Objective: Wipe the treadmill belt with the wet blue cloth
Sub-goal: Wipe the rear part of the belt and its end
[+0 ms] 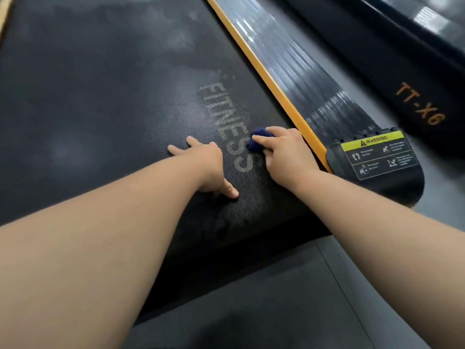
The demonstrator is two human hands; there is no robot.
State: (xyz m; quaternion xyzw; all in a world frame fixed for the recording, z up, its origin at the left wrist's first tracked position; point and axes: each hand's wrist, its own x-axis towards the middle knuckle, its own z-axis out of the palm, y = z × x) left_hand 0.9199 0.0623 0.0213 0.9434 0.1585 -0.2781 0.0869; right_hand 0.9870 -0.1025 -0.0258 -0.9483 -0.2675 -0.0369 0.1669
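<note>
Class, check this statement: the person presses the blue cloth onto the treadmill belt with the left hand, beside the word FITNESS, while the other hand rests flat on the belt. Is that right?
Not quite. The head view shows the right hand pressing the blue cloth onto the belt beside the word FITNESS; the left hand rests flat on the belt.

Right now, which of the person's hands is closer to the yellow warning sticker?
The right hand. It presses the blue cloth on the belt just across the orange strip from the warning sticker. The left hand lies flat farther away, beyond the FITNESS lettering.
</note>
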